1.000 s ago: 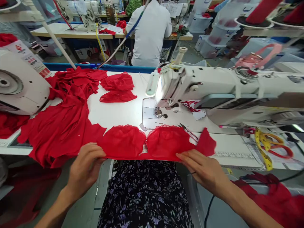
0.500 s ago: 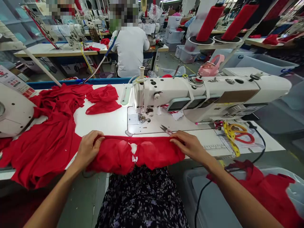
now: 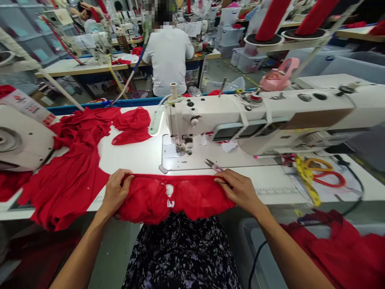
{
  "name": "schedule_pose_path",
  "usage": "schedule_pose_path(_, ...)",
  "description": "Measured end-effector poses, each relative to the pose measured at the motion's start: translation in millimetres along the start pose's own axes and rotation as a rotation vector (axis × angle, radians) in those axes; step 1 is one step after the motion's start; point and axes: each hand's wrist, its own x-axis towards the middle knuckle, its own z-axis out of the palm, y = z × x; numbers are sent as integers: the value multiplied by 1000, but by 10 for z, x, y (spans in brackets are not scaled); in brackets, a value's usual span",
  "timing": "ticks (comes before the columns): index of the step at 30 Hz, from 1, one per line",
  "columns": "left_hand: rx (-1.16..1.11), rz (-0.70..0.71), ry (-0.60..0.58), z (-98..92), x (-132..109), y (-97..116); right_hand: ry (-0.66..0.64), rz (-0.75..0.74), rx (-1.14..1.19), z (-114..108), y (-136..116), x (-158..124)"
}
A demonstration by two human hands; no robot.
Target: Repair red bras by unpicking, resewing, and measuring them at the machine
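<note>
A red lace garment piece (image 3: 177,198) with two cups lies across the front edge of the white table (image 3: 135,154), its lower part hanging over my lap. My left hand (image 3: 116,192) is closed on the piece's left end. At the right end my right hand (image 3: 237,188) pinches the top edge. A white sewing machine (image 3: 258,118) stands just behind, with its needle (image 3: 181,147) above the plate. Small thread snips (image 3: 213,164) lie by my right fingers.
A heap of red fabric (image 3: 72,160) covers the table's left side, next to a second machine (image 3: 21,136). Orange-handled scissors (image 3: 326,176) and a yellow tape measure (image 3: 306,180) lie at right. A person in a white shirt (image 3: 168,56) sits at the bench ahead. A bin with red fabric (image 3: 339,253) stands at lower right.
One second ago the piece lay spread flat with its cups up; it has since been folded over toward me, and both hands now grip its ends at the table edge.
</note>
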Motion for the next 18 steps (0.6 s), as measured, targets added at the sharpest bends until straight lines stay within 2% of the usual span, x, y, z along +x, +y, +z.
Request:
schedule_pose_path(9, 18, -78, -38, -30, -16, 45, 109, -75, -209, 88, 133, -26)
schedule_pose_path(15, -4, -110, -104, -57, -2, 78, 71, -46, -323, 115, 102, -11)
schedule_pose_path(18, -14, -114, -129, -61, 10, 78, 94, -36, -372, 146, 112, -3)
